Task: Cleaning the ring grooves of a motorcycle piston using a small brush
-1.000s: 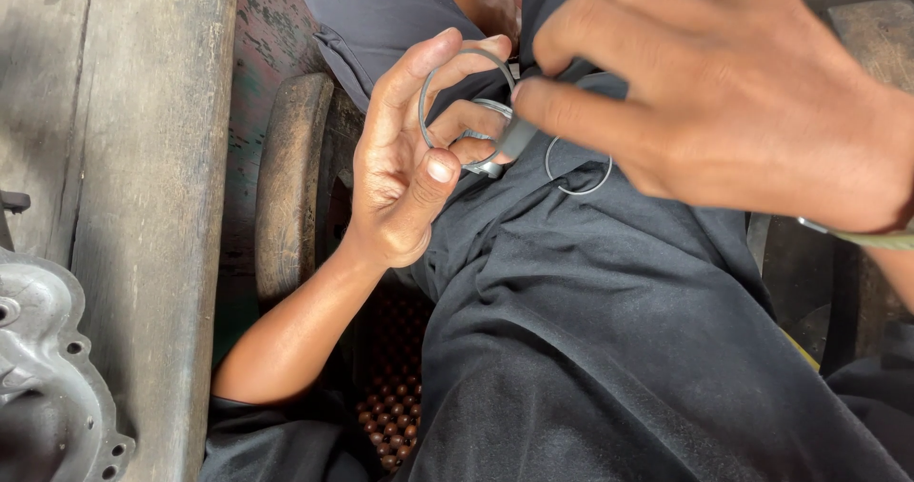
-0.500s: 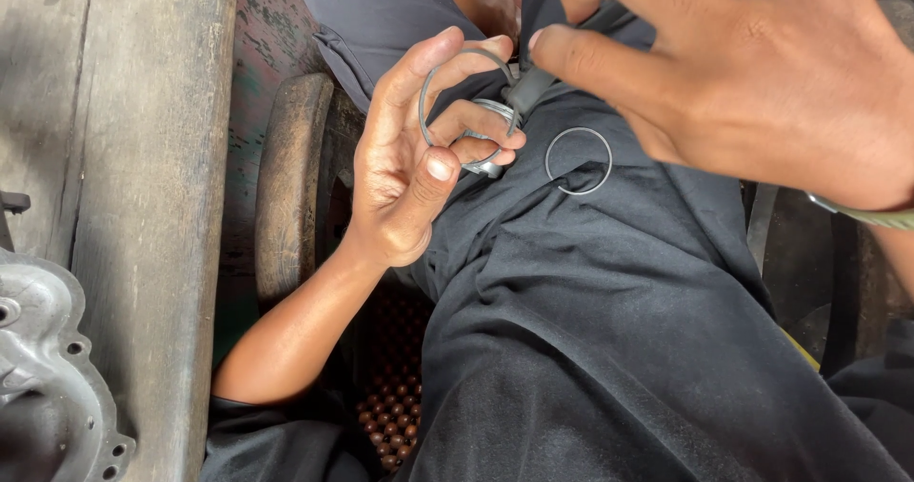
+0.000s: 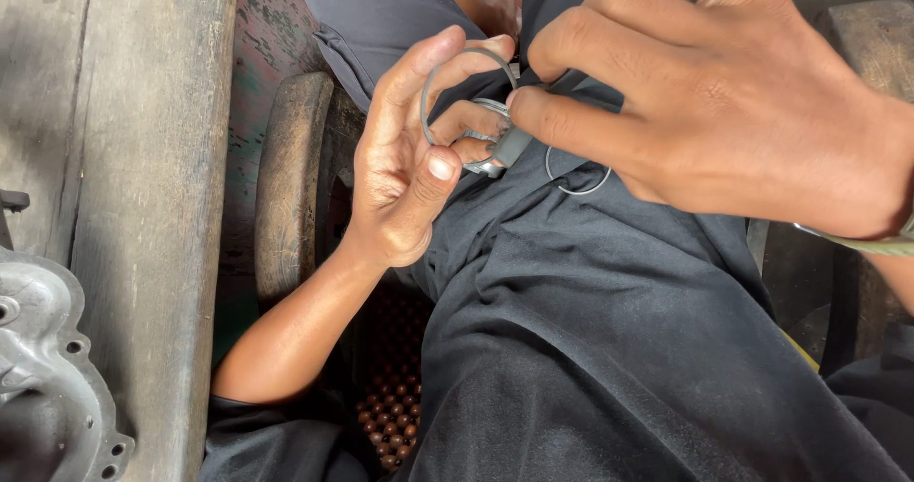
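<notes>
Between the left hand's [image 3: 409, 172] fingers [image 3: 471, 118] sits a metal ring [image 3: 457, 72].

Thin metal ring [image 3: 466, 72] – dull grey; trousers [image 3: 609, 330] – matt black cloth.

Thin grey metal ring [image 3: 464, 91], open loop, stands roughly upright, hooked around the fingers at about 12 o'clock from the palm; its upper arc is clear against the dark cloth, its lower part hidden behind fingers. Small shiny metal piece [image 3: 487, 149] sits at 6 o'clock of that ring, pinched between fingers, mostly covered, shape hard to tell. Grey flat tool tip [image 3: 515, 144] touches it from 3 o'clock, shaft slanting up toward 1 o'clock. Second thin wire ring [image 3: 577, 189] lies flat on black trousers, at 4 o'clock of the first ring, upper half hidden.
</notes>
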